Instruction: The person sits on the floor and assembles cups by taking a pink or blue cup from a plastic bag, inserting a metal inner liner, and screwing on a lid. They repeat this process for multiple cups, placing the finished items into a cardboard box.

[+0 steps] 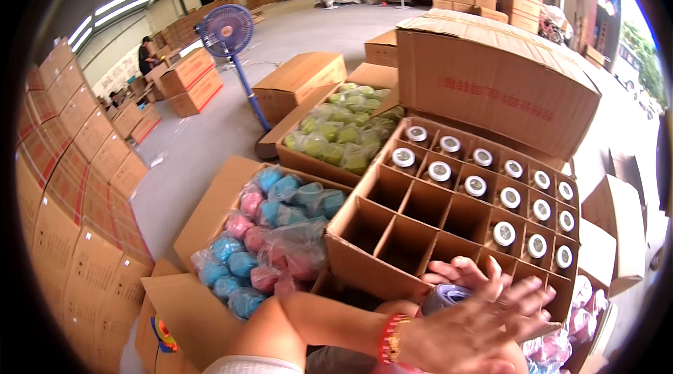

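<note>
My left hand, with a red and gold bracelet at the wrist, reaches across the lower right. Its fingers are stretched out and slightly blurred. Behind it, the curled fingers of my right hand show beside a purple round object, which they seem to cradle; the left hand hides much of it. Both hands are over the near edge of a divided cardboard box. Jars with white lids stand in its far and right compartments, while several near-left compartments hold nothing visible.
Left of the divided box, a carton holds blue and pink bagged items. Behind it are green bagged items. A blue standing fan rises farther back. Stacked cartons line the left side; pink bagged items lie at right.
</note>
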Demonstrator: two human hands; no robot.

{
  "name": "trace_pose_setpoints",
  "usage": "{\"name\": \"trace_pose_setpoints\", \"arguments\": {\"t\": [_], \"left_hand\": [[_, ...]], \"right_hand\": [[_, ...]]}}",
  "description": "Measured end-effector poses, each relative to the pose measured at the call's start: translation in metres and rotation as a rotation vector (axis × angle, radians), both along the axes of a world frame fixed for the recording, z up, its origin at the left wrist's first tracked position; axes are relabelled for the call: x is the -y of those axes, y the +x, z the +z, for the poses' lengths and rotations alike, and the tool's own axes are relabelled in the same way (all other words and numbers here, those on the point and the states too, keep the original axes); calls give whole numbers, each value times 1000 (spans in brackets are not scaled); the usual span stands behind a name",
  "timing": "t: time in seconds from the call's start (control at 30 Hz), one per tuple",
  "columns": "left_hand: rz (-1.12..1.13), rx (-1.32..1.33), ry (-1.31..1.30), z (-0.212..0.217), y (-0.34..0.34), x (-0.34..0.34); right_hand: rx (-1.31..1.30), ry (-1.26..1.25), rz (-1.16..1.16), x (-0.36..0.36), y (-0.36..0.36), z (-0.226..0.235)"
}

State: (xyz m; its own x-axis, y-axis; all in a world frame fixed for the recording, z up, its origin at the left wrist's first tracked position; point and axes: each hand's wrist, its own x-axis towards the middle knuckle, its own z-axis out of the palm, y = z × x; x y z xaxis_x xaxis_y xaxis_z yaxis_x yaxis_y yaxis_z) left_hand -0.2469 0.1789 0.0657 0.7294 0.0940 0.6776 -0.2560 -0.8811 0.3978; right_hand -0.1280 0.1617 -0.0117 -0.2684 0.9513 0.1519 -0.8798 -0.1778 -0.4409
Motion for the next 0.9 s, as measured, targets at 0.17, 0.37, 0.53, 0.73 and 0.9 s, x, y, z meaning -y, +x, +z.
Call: {"name": "trace_pose_setpoints", "arguments": {"t": [0.17, 0.37, 0.53, 0.73, 0.9], "left_hand": [[-386, 53, -361, 23, -23, -48], [94, -16, -453, -58, -57, -55], [-38, -66, -79, -9, -17, 8], [-321, 171, -695, -11, -57, -58], [-88, -24, -750, -86, -75, -66]], "right_hand": [[495, -282, -193, -35, 12, 9], [888, -114, -492, 41, -1, 64], [77, -238, -22, -3, -21, 14], [400, -316, -461, -11, 13, 27], [727, -177, -477, 26, -13, 43]]}}
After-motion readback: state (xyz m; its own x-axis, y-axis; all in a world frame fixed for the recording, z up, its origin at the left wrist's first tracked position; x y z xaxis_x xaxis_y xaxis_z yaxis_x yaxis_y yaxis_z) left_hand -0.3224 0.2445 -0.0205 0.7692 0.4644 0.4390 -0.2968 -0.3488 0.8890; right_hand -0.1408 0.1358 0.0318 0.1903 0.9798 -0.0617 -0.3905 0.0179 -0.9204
